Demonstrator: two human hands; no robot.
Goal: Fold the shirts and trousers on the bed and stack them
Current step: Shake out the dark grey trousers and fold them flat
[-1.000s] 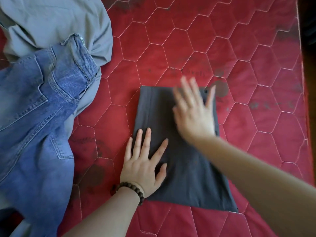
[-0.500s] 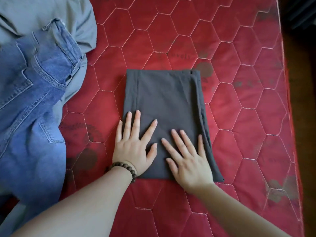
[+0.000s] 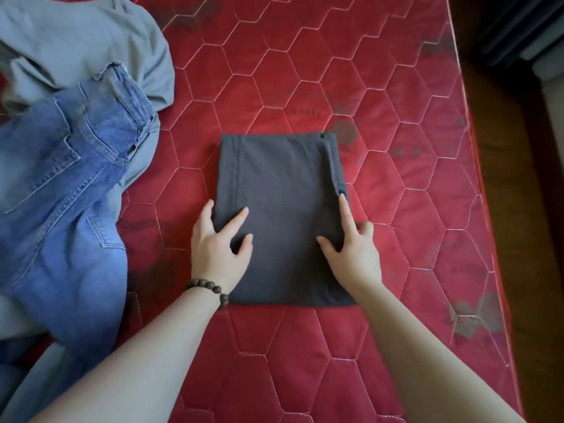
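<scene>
- Folded dark grey garment [image 3: 283, 215] lying flat as a neat rectangle near the middle of the red quilted mattress [image 3: 396, 117], long sides running away from the camera.
- Left hand [image 3: 218, 248] at the garment's left edge, about halfway along it — thumb on top of the cloth, index finger laid across the top too, another finger curling round the edge; pinching that edge, by the look of it.
- Right hand [image 3: 351, 251] at the garment's right edge, index finger stretched forward along the top beside the layered fold, thumb on top, remaining fingers tucked at or under the edge on the mattress side; gripping that edge likewise.
- Dark wooden bead bracelet [image 3: 210, 291] round the left wrist.
- Both bare forearms reaching in from the bottom of the view, one to each side of the garment.
- Blue jeans [image 3: 70, 193] spread unfolded at the left of the mattress, waistband and back pocket showing, well apart from the grey garment.
- Light grey-green garment [image 3: 76, 38] crumpled at the upper left, partly under the jeans, more of the same cloth showing below them at lower left.
- Dark smudges and faint printed marks scattered over the mattress cover.
- Dim floor and dark furniture past the mattress's right edge — too shadowed to make out.
</scene>
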